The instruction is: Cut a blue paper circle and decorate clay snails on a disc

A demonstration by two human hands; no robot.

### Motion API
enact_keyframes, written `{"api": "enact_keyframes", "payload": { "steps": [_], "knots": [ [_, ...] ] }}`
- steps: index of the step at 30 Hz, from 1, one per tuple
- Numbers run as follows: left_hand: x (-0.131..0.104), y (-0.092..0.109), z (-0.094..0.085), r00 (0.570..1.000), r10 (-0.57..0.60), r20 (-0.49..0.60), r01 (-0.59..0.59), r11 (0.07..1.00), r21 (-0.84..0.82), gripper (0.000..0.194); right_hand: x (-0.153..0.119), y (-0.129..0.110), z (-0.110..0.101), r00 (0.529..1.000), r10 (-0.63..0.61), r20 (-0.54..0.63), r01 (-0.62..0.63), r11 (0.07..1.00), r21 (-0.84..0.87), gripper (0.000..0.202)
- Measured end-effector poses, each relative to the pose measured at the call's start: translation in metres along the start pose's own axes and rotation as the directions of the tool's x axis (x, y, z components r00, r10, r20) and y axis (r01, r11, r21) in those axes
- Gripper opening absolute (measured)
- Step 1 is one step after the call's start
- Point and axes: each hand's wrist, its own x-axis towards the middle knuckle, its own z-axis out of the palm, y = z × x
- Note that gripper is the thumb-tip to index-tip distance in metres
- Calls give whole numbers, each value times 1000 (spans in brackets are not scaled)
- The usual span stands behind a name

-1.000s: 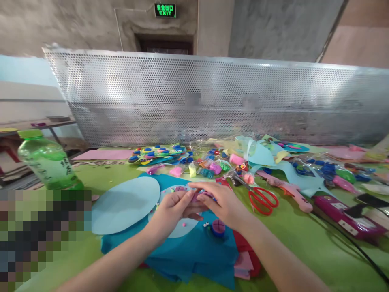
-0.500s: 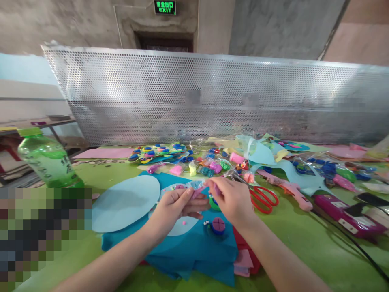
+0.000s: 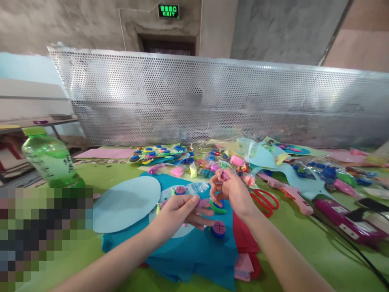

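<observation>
My left hand (image 3: 185,211) pinches a small clear plastic bag (image 3: 199,188) with purple clay in it between thumb and fingers, its other fingers stretched out. To its right and a little higher, my right hand (image 3: 233,194) is closed with curled fingers on a small lump of purple clay (image 3: 224,174). Beneath my hands lies a pale blue oval (image 3: 182,232) bearing small clay figures, partly covered by my left hand. Right of my left fingertips sits a blue clay piece with a purple, cross-scored top (image 3: 219,228). A green clay piece (image 3: 219,207) is just below my right hand.
Blue felt sheets (image 3: 194,259) lie under the work, with a plain pale blue oval (image 3: 126,205) on the left. Red-handled scissors (image 3: 267,202), a pink glue gun (image 3: 293,196) and a purple box (image 3: 346,221) with a cable stand right. A green bottle (image 3: 51,158) stands left; bagged clay lies behind.
My hands have moved apart. The right hand has drawn up and away with a purple lump in its fingers, while the left keeps the bag slightly lower.
</observation>
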Motion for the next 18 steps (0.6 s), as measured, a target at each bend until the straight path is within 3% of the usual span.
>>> {"api": "enact_keyframes", "payload": {
  "steps": [5, 10, 15, 18],
  "knots": [
    [-8, 3, 6, 982, -53, 183, 29, 991, 133, 40, 2, 0, -1, 989, 103, -102, -102, 995, 19, 35],
    [-14, 3, 8, 945, -104, 311, 39, 978, 207, 35, 2, 4, -5, 985, 57, -165, -62, 998, -28, 23],
    [-16, 2, 8, 929, -104, 355, 11, 967, 253, 32, 6, 4, -13, 981, 22, -192, -35, 997, -62, 41],
    [-17, 3, 8, 914, -98, 393, -5, 967, 254, 40, 7, 3, -15, 978, 16, -209, -32, 997, -76, 49]
  ]
}}
